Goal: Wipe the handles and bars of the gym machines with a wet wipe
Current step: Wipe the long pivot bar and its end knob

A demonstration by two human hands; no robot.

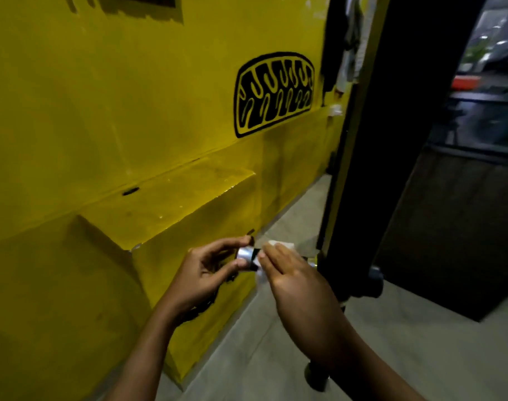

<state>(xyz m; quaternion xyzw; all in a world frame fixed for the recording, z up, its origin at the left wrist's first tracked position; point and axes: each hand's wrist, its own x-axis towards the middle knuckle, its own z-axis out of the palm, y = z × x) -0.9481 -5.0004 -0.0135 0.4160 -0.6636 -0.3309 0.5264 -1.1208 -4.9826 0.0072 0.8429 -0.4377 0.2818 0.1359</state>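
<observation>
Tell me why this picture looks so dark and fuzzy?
Head view: the light is dim, so the wall looks muddy; the right hand and wipe are blurred; the bar glints silver in the left hand; the far right is soft.

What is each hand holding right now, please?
Left hand: closed, pinching the silver bar end.
Right hand: closed, holding the wet wipe beside it.

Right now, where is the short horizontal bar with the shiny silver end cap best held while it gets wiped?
Pinch its silver end cap from the yellow wall side, as the left hand does. The bar juts level from the black machine frame, so only that free end is clear of the white wet wipe the right hand wraps round the shaft.
</observation>
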